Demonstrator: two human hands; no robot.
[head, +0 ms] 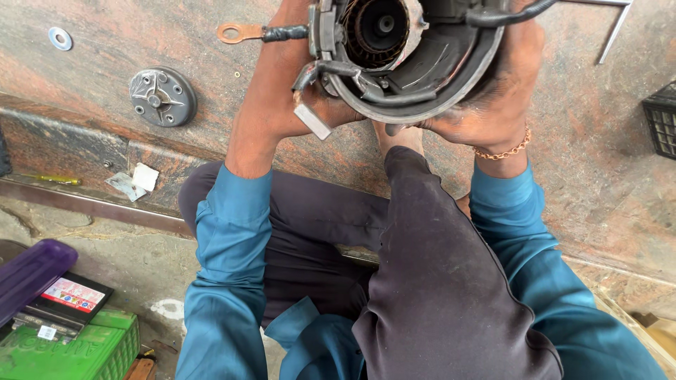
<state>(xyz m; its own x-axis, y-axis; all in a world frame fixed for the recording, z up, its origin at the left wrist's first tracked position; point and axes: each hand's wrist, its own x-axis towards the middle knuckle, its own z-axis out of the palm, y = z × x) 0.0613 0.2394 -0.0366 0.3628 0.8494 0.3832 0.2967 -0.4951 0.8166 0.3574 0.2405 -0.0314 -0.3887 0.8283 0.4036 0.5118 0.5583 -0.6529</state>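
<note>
From the head camera we look straight down at our own arms in blue sleeves and at a knee in dark trousers raised between them. Both our hands close around a round motor housing [405, 60], holding it over the reddish stone floor [598, 183] with its open end turned up toward us, so the copper windings and the dark hub inside can be seen. Our left hand [296, 105] wraps the left rim, fingers curled shut on the shell. Our right hand [493, 105], greasy and wearing a thin bracelet [505, 151], cups the right and lower edge, giving support from beneath. A black cable ending in a copper ring lug [236, 32] sticks out to the left, free of our grip.

A round metal cover plate [163, 96] lies well apart to the left on the floor, and a small washer [60, 38] lies further up. At lower left sit a green battery [70, 352] and a purple case [32, 271].
</note>
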